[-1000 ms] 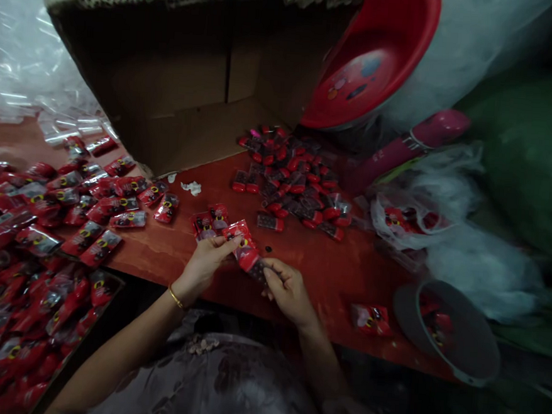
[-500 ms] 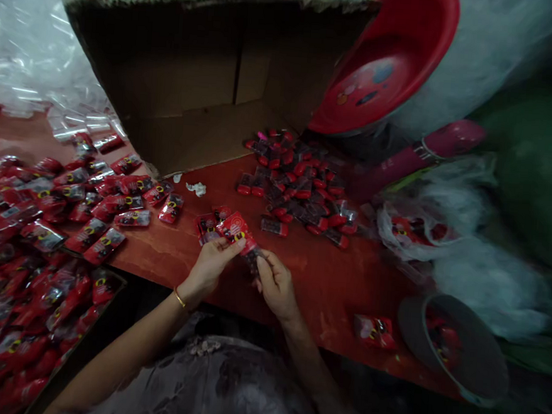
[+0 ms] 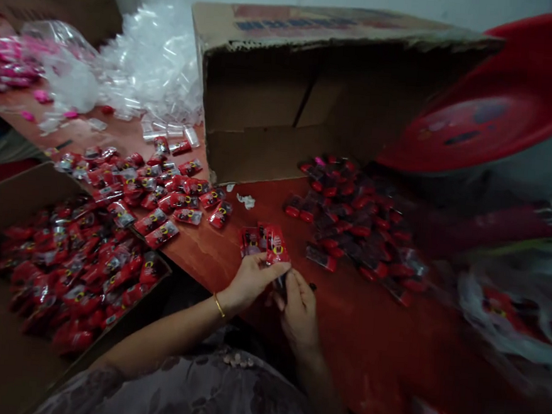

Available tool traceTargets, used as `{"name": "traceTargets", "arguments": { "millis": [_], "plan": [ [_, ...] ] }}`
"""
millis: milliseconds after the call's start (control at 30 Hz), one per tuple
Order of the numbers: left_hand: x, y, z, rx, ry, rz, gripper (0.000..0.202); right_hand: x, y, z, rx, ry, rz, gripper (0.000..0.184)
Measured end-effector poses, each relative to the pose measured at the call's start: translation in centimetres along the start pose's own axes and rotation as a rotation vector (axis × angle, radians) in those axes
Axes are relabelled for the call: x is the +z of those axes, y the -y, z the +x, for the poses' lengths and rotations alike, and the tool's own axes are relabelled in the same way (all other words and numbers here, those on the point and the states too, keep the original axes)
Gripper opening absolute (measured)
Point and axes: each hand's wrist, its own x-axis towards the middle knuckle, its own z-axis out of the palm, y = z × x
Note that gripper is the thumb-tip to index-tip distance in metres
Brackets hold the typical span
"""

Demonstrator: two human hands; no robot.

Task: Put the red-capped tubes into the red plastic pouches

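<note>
My left hand (image 3: 254, 280) pinches a red printed packet (image 3: 277, 244) between thumb and fingers. At its lower end, my right hand (image 3: 300, 306) is closed on a small dark container (image 3: 280, 283), mostly covered by the fingers. Whether the container sits inside the packet or against it, I cannot tell. Just beyond my left fingers lie a few more red packets (image 3: 250, 238). To the right is a heap of small dark containers with red ends (image 3: 350, 222). Left of my hands, many filled red packets (image 3: 163, 196) are spread on the red tabletop (image 3: 216, 253).
An open carton (image 3: 251, 158) lies on its side behind my hands. Another carton (image 3: 27, 180) at lower left holds many red packets. Clear plastic tubes (image 3: 149, 59) are piled at back left. A red basin (image 3: 514, 104) leans at right, above a plastic bag (image 3: 483, 284).
The view has swung left, so things sit farther right and the left carton shows more. Both hands still hold the packet and container, now closer together.
</note>
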Motion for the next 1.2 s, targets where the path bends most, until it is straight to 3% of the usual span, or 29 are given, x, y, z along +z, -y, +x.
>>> {"name": "traceTargets", "arguments": {
  "millis": [233,433,667,833,1067,1200],
  "plan": [
    [-0.6,-1.8,0.1,0.05,-0.059,-0.054,0.041,0.0,0.2,0.0,-0.183,0.045,-0.308,0.025],
    [-0.7,-1.3,0.1,-0.003,-0.013,0.097,0.045,0.8,-0.8,-0.1,-0.034,0.01,-0.081,0.029],
    [-1.1,-0.7,0.1,0.23,-0.112,0.034,0.04,0.5,-0.1,0.4,-0.062,-0.004,-0.131,0.029],
    [-0.5,0.4,-0.4,0.16,-0.158,-0.001,0.042,0.9,0.1,0.4,-0.189,-0.122,-0.286,0.026],
    [-0.8,-0.8,-0.3,0.111,-0.134,0.013,0.043,0.7,0.2,0.6,-0.132,0.097,-0.189,0.027],
    [-0.5,-1.1,-0.2,0.028,-0.122,0.01,0.041,0.6,0.2,0.1,-0.058,0.102,-0.01,0.027]
  ]
}}
